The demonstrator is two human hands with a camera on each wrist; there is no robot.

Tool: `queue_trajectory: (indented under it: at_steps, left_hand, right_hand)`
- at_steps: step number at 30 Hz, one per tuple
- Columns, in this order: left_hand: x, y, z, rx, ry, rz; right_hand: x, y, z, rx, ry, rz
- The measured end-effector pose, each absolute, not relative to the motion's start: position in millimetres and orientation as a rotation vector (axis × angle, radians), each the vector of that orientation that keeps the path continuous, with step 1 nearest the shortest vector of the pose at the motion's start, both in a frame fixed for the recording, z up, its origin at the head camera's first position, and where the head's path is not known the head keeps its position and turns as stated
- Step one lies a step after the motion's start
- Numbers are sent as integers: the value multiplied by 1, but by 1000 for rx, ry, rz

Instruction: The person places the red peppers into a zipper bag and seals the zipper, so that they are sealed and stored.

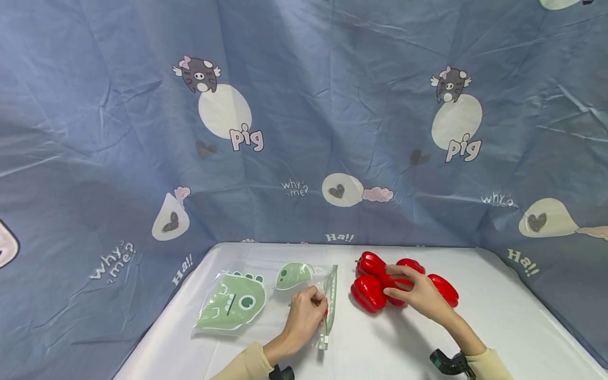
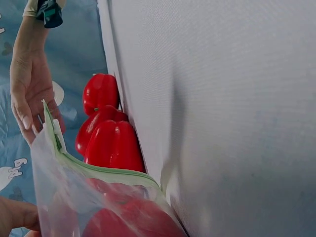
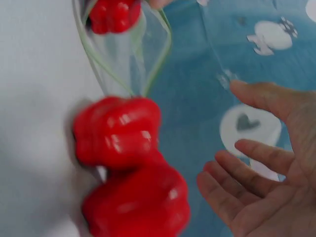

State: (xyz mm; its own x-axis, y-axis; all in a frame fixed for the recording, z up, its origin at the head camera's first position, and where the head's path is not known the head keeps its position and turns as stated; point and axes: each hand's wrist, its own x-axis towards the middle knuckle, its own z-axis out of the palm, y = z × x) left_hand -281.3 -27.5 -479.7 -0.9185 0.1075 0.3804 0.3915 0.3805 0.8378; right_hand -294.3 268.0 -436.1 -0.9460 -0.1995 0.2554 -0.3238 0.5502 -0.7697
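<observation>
A clear zip bag with green cartoon prints lies on the table, its green-edged mouth toward the right. My left hand pinches the bag's upper layer near the mouth. Just inside, a red bell pepper shows in the right wrist view. To the right of the bag sits a cluster of several red bell peppers. Above them hovers my right hand, fingers spread and holding nothing; the right wrist view shows its palm apart from the peppers.
A white-covered table carries everything. Behind it hangs a blue cloth with pig and heart prints. Dark straps with small devices sit on both wrists.
</observation>
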Motion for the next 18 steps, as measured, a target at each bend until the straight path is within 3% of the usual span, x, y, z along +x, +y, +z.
queue_trajectory:
  at_steps: [18]
  left_hand:
    - [-284, -28, -482, -445, -2358, -1599]
  right_hand:
    - [-307, 361, -425, 567, -2641, 1296]
